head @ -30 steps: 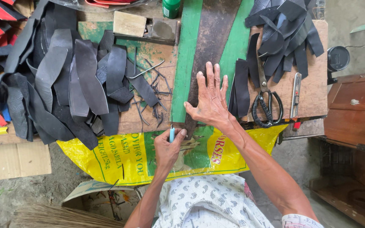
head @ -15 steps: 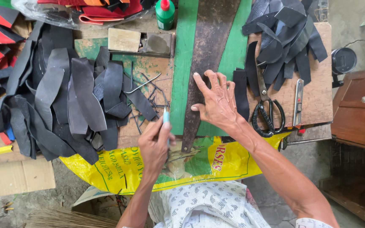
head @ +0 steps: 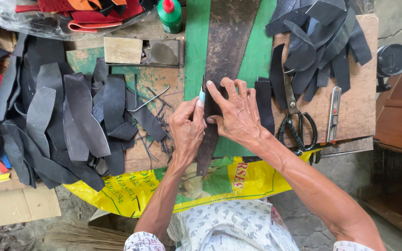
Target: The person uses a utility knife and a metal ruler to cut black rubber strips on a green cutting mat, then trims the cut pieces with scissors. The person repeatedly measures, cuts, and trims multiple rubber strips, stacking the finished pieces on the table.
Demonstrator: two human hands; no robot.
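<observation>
Two hands work a dark strip (head: 219, 79): left hand (head: 188, 128) grips a small blade (head: 202, 96), while beside that grip the flat, open right hand (head: 238, 114) pins it steady.

The long strip (head: 229, 56) under the hands is dark brown, mottled with rust tones, on a bright green mat (head: 261, 51). The tool tip (head: 202, 96) is pale blue. The cut strips (head: 70, 116) to the left are black and grey — red and orange pieces (head: 84, 11) lie above. The bottle (head: 170, 16) is green, red-capped. The sack (head: 164, 190) is yellow with green and red print — the shirt (head: 229, 227) white, finely patterned.
</observation>
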